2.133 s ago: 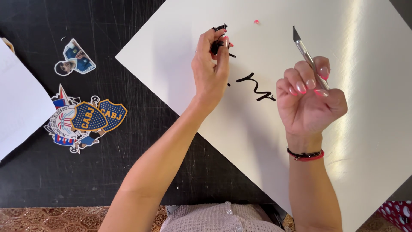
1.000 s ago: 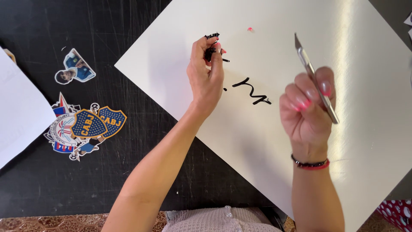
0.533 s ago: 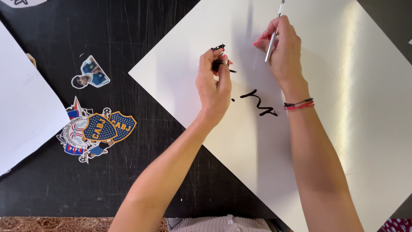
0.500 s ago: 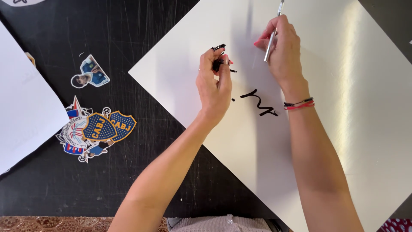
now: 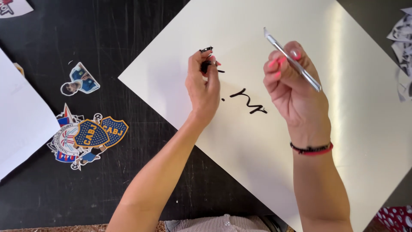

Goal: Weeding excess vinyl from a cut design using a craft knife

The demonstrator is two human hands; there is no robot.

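Observation:
A large white sheet (image 5: pixel 343 129) lies tilted on the black table (image 5: pixel 128 38). My left hand (image 5: pixel 204 88) rests on the sheet and pinches small black cut-out scraps (image 5: pixel 206 64) between its fingertips. A thin black squiggle of cut material (image 5: pixel 248 102) lies on the sheet between my hands. My right hand (image 5: pixel 296 92) hovers above the sheet to the right of the squiggle and grips a slim silver craft knife (image 5: pixel 292 60), blade tip pointing up and left.
Cut-out stickers lie on the table at the left: blue-and-yellow shield crests (image 5: pixel 88 137) and a small figure sticker (image 5: pixel 79 80). Another white sheet (image 5: pixel 19 124) covers the far left. Paper scraps (image 5: pixel 403 47) sit at the right edge.
My right hand has drawn back from the far part of the sheet toward me, the knife now raised above the squiggle. My left hand has stayed in place holding the black scraps.

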